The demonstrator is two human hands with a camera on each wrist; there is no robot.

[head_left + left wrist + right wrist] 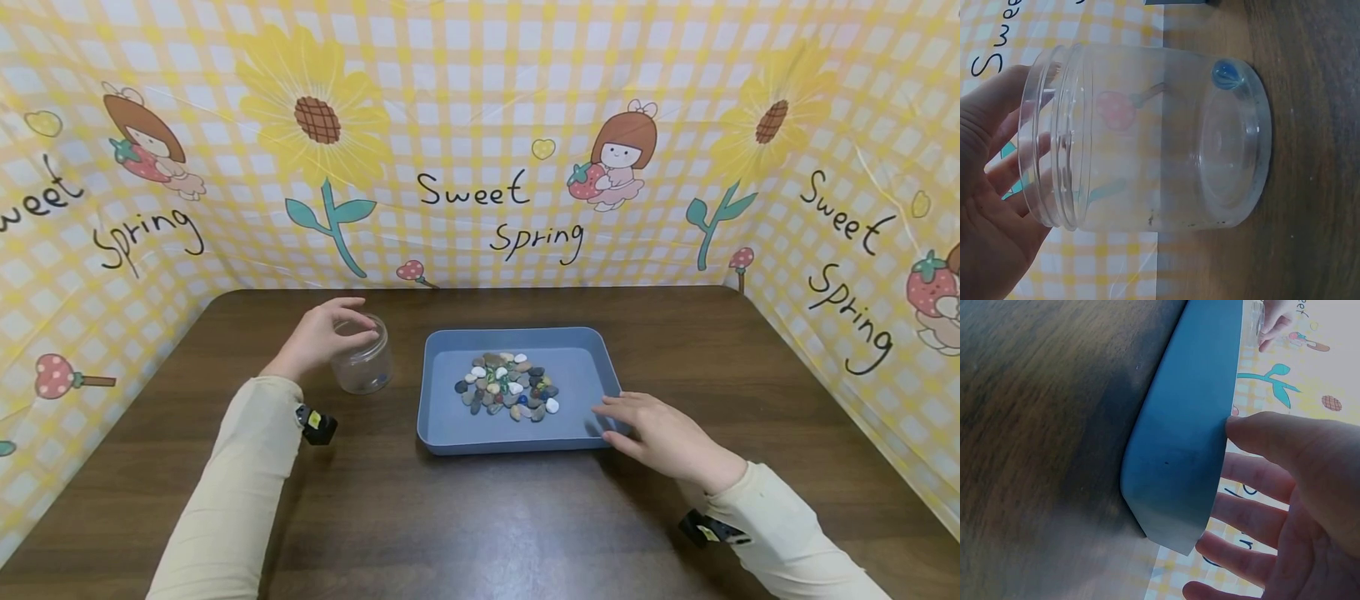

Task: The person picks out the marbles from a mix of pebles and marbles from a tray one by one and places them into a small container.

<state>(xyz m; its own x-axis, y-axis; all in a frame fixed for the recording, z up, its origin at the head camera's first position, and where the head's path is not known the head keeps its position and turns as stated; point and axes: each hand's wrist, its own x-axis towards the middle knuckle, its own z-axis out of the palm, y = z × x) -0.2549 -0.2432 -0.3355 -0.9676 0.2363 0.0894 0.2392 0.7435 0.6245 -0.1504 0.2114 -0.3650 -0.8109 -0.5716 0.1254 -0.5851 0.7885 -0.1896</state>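
Clear plastic jar (365, 364): my left hand (324, 333) grips its rim; my right hand (660, 433), fingers spread, touches the blue plastic tray (442, 392).

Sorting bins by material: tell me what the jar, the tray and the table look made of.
Jar: clear, glossy, probably plastic; the backdrop shows through it and the neck is threaded.
Tray: matte blue, likely plastic; one moulded piece with rounded corners.
Table: dark brown wood or wood-look laminate; grain lines show, with a soft sheen.

A dark wooden table (480, 517) stands before a yellow checked sunflower backdrop (480, 125).
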